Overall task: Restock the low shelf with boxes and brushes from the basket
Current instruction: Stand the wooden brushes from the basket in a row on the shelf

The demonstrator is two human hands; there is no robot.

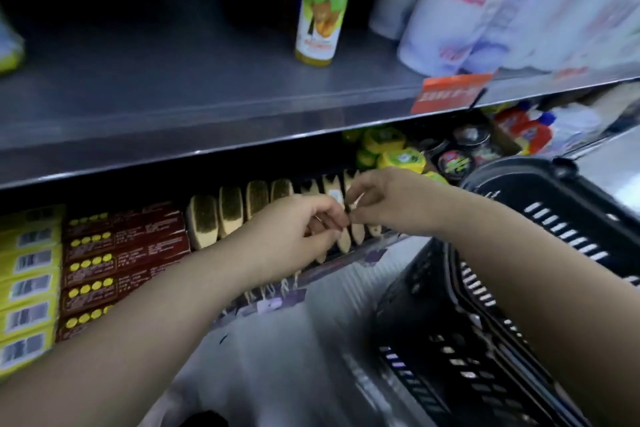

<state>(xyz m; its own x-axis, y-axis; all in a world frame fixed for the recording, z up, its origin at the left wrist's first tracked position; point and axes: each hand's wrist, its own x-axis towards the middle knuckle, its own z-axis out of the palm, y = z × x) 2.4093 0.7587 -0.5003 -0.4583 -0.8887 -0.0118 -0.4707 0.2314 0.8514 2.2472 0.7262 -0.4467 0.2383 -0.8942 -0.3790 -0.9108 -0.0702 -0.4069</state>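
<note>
Your left hand [304,224] and right hand [391,199] pinch pale wooden brushes [346,241], likely light and stiff; keep each grip on the narrow handle

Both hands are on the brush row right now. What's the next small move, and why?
Probably press the brush that both hands pinch upright against its neighbours, then release. The left hand and right hand meet at the row's right end, where brushes lean unevenly, while those beside the red boxes stand in line.
</note>
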